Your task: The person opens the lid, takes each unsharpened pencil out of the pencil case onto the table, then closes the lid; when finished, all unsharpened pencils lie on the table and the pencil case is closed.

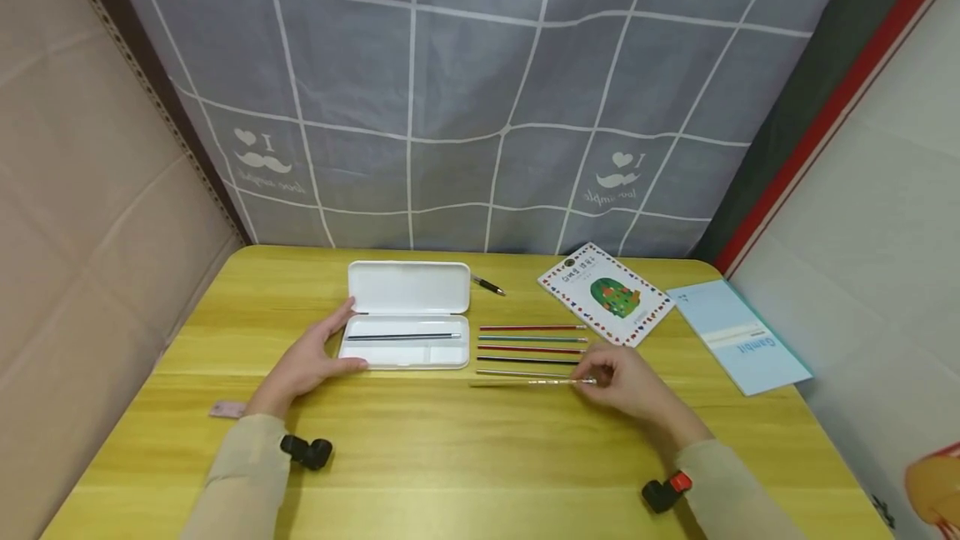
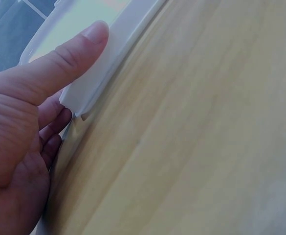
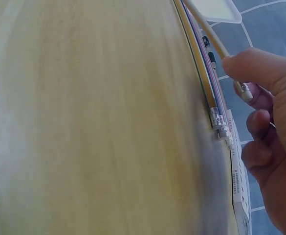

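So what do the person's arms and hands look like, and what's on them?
Plain beige sleeves cover both arms, a left sleeve and a right sleeve. The left hand and right hand wear no gloves. Each wrist has a chunky black gadget; the right one has a red patch.

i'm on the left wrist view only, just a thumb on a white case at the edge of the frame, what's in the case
Observer: One dark pencil lies lengthwise in the case.
Operator: and is anything held on the other side
Observer: Yes, the right hand pinches a gold pencil near its eraser.
Operator: anything up by the lid
Observer: A black pen lies by the lid's right end, as the head view shows.
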`<state>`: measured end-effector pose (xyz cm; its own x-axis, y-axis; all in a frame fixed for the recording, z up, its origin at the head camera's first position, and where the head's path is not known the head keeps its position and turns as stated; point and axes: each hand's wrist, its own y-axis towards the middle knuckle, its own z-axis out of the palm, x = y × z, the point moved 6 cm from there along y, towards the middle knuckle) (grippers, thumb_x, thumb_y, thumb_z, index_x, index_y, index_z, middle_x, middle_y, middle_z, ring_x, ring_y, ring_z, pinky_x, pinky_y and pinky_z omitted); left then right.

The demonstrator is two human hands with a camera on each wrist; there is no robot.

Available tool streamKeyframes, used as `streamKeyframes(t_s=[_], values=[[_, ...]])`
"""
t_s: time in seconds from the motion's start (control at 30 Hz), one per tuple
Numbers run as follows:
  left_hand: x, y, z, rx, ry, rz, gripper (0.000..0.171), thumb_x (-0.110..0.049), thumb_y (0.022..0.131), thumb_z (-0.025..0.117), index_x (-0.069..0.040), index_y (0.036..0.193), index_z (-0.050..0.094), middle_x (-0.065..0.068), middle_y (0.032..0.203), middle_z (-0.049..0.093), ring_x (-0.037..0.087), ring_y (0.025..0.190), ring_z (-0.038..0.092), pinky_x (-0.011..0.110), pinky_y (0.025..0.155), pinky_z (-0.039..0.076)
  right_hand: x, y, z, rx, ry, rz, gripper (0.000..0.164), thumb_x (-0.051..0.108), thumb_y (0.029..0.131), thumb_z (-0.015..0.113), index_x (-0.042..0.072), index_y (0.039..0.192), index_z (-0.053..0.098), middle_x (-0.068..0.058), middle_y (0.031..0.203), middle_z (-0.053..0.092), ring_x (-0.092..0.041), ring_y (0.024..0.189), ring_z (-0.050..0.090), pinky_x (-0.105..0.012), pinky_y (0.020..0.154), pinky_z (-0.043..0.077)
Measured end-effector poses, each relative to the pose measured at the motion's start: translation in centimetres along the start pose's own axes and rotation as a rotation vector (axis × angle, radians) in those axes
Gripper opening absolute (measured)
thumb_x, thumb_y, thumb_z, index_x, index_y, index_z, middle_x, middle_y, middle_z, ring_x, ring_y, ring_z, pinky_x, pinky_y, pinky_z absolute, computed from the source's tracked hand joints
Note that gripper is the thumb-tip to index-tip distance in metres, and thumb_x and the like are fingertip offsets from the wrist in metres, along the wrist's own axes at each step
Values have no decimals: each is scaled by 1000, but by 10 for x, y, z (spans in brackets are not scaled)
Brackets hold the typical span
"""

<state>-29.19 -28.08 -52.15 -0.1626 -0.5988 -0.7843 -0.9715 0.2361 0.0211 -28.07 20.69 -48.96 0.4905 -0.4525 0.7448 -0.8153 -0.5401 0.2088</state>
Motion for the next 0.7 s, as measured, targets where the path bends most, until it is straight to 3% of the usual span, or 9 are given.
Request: streamKeyframes(t_s=[0.43,0.7], values=[[-2,1,-1,3,-1,4,115,-35,83,90,-19,170,15,23,165,34,47,156,18,72,120,12,-6,-8,4,20,-155,-71,20,4,84,86,20,94,80,12,90,69,-5,78,60,-23,69,53],[-1,2,0,-2,-10,7,116,-35,82,90,-17,169,16,24,165,34,46,156,18,70,122,10,-10,-9,3,39,-209,-27,20,8,84,87,24,94,81,15,88,68,-6,74,57,-23,64,49]])
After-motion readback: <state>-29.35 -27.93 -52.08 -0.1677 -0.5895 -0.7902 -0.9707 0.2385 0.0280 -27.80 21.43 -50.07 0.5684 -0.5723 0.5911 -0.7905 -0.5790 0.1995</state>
